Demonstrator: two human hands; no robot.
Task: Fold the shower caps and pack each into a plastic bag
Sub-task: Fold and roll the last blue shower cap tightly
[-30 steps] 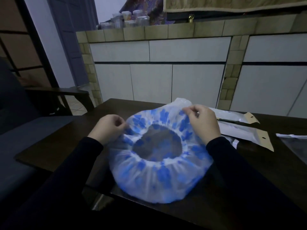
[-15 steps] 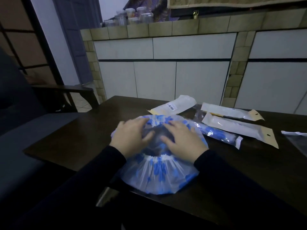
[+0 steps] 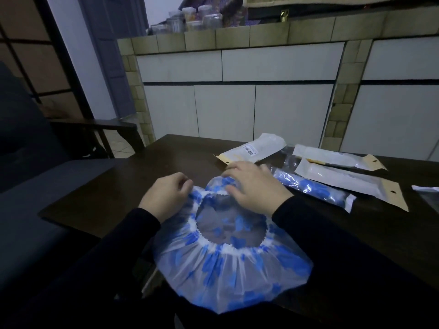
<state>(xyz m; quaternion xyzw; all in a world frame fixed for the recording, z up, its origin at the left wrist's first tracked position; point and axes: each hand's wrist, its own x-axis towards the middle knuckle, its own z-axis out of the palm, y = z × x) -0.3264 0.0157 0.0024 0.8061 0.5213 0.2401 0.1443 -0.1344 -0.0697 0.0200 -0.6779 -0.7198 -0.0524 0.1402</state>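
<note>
A clear shower cap (image 3: 228, 269) with blue prints lies on the dark table (image 3: 147, 172), its elastic opening facing up and its near edge hanging over the table's front. My left hand (image 3: 166, 198) pinches the cap's far left rim with curled fingers. My right hand (image 3: 256, 186) grips the far rim, fingers curled over it. Behind my right hand lies a packed cap in a plastic bag (image 3: 313, 188). Flat plastic bags (image 3: 251, 150) (image 3: 337, 157) (image 3: 351, 184) with card headers lie further back.
A dark sofa seat (image 3: 47, 198) stands at the left of the table. A white tiled counter (image 3: 261, 103) with jars (image 3: 190, 20) on top rises behind the table. Another clear bag's corner (image 3: 427, 189) shows at the right edge.
Both hands moved from pressing flat on the cap's middle to its far rim and now pinch it. The cap lies spread wider, with its opening showing.
</note>
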